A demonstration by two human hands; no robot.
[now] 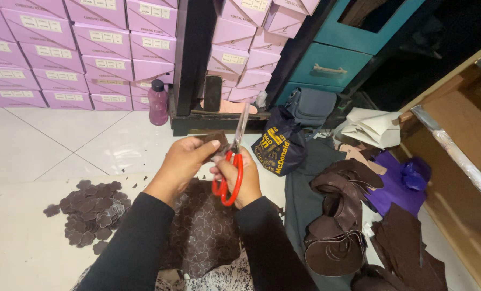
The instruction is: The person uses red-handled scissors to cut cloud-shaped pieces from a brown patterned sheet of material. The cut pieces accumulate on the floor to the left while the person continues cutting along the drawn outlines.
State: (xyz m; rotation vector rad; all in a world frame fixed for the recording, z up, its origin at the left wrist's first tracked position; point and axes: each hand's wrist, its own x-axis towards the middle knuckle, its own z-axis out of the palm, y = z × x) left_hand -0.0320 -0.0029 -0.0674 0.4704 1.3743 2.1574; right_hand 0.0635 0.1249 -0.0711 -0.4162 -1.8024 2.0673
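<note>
The scissors [231,171] are being taken as the landmark. They are being gripped by the right hand [239,180], and a small leather piece [217,141], touching their blades, is being held just to their left by the left hand [182,161]. A patterned sheet [203,231] is being kept directly below them, nearer the person. A heap of cut pieces [89,210] is lying well to their left on a floor mat [19,242]. A bottle [158,102] and stacked boxes [79,48] are standing behind them to the left. A bag [278,145] is sitting just to their right, and a pile of leather offcuts [340,215] is lying farther right.
</note>
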